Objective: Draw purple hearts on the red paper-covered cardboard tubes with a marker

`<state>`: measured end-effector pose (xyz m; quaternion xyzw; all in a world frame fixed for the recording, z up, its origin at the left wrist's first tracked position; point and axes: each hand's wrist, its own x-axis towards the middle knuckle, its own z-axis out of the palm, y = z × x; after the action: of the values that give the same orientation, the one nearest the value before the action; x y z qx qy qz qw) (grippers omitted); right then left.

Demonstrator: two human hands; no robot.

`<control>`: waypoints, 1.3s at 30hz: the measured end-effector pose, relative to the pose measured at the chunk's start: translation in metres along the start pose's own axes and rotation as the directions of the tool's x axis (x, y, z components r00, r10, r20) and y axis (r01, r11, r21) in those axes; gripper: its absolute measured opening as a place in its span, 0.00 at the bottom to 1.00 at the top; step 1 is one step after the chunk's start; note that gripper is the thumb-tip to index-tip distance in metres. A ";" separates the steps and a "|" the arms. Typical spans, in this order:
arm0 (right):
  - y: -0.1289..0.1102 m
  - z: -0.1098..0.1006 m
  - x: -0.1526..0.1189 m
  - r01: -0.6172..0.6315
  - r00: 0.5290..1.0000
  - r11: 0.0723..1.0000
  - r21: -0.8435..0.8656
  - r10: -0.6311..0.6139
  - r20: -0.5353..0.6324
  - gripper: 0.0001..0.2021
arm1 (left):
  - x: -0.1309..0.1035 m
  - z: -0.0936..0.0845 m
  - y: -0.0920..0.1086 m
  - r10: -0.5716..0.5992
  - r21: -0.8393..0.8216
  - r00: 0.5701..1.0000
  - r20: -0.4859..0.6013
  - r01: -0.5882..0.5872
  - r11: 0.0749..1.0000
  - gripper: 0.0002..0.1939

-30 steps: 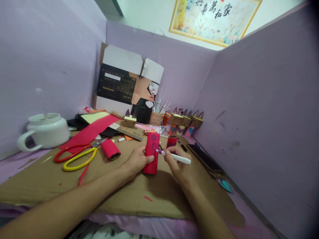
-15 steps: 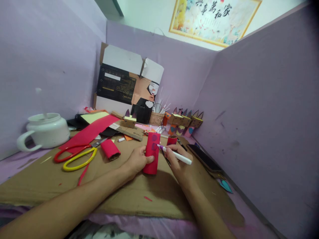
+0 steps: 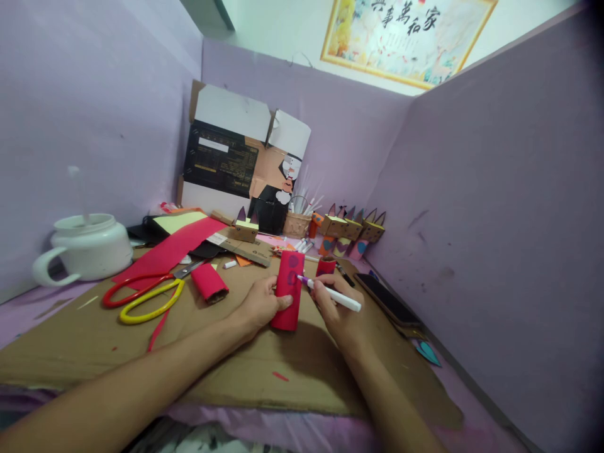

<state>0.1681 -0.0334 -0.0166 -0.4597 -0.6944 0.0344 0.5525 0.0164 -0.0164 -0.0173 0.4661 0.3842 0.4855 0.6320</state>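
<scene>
My left hand (image 3: 262,307) grips a red paper-covered tube (image 3: 289,314) by its lower left side, the thumb lying across its front. Purple round marks show on the tube's upper half. In my right hand (image 3: 342,314) is a white marker (image 3: 337,296) with a purple end, its tip at the tube's right side by the lower mark. A shorter red tube (image 3: 210,284) lies to the left of my left hand. Behind my right hand another red tube (image 3: 325,265) stands, partly hidden by the fingers.
Scissors (image 3: 151,299) with red and yellow handles lie at left, near a white mug (image 3: 89,245) and a red paper strip (image 3: 174,248). A phone (image 3: 389,299) lies at right. Behind are small cardboard cat figures (image 3: 352,228), a basket of markers (image 3: 297,224) and an unfolded box (image 3: 221,157).
The marker has shifted very slightly in my right hand, and the purple on the tube's lower mark looks a little different. My left hand and the tube hold still.
</scene>
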 end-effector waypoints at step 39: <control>-0.002 0.001 0.000 -0.029 1.000 0.998 0.051 0.029 -0.005 0.08 | -0.003 0.001 0.003 -0.004 -0.007 1.000 0.002 0.004 1.000 0.18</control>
<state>0.1664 -0.0340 -0.0159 -0.4556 -0.6850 0.0585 0.5655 0.0157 -0.0193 -0.0137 0.4638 0.3828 0.4851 0.6349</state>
